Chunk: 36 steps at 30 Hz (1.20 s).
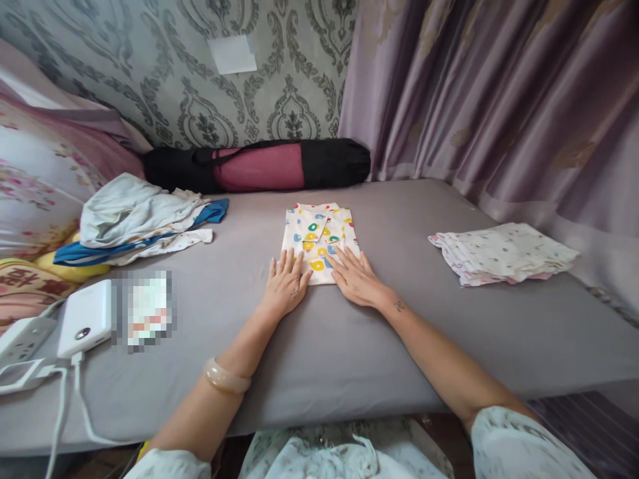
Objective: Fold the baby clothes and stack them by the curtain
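Observation:
A folded white garment (319,229) with a yellow, blue, green and red print lies on the grey bed sheet in front of me. Parts of it, perhaps sleeves, are laid over its middle. My left hand (288,283) rests flat on its near left corner, fingers stretched out. On the near right side, my right hand (357,276) also lies flat, with its fingers spread. Both palms face down, and neither hand grips the cloth. The fingers cover part of the garment's near edge.
To the right sits a stack of folded printed cloth (504,253). A loose clothes pile (144,216) is at the left, behind a white power bank (87,318) with cables and a power strip (24,339). A black and maroon long bag (259,165) lies against the wall.

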Motion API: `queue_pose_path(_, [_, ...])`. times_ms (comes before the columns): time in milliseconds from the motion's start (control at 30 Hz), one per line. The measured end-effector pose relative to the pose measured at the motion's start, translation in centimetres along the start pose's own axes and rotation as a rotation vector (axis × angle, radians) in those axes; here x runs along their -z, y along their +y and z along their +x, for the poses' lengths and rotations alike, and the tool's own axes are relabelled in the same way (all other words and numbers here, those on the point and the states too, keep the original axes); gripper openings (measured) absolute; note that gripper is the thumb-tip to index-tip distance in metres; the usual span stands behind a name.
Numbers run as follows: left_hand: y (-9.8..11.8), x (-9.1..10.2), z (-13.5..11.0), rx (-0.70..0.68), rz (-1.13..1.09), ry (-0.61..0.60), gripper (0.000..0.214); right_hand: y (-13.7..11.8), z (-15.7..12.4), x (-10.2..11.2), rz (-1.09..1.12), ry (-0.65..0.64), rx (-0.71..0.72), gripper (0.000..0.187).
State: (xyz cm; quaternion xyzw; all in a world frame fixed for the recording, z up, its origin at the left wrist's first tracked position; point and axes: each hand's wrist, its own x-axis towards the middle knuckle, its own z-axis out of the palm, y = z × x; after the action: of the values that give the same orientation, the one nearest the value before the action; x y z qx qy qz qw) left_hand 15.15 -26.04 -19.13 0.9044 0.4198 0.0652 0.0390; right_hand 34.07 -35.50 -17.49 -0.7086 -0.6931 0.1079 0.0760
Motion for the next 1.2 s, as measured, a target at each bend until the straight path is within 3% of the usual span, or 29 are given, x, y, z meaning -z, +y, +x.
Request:
queue_pose_path(100, [-0.6,0.3,-0.1,0.043,0.018,0.023,0.065,1.0,-0.1,0.0,-0.023,0.02,-0.053,0.057])
queue_pose_path(300, [-1.6,0.0,0.2,0.066,-0.04,-0.14,0.07,1.7,-0.1,-0.3,-0.012,-0.036,-0.073,0.058])
queue_pose_path(600, [-1.9,0.3,0.4,0.047,-0.069,-0.166,0.074,1.7,0.1,0.3,0.025,-0.088,-0.076,0.06])
queue_pose_path(700, [-1.8,0.9,0.0,-0.08,-0.044,-0.078,0.071,1.6,0.0,0.9,0.05,-0.104,-0.073,0.062])
queue_pose_path(867, [-1.5,1.6,-0.6,-0.35,-0.085,0.018,0.052,0.5,-0.6,1.2,0.044,-0.011,0.034,0.061])
queue_pose_path(1033, [-1.0,1.8,-0.4,-0.485,-0.1,0.038,0.035,-0.4,-1.0,0.2,0.05,-0.016,0.179,0.059])
queue_pose_path(1200, [-0.2,2.2,-0.2,-0.511,0.036,0.017,0.032,-0.1,-0.7,-0.6,0.023,0.031,0.194,0.055])
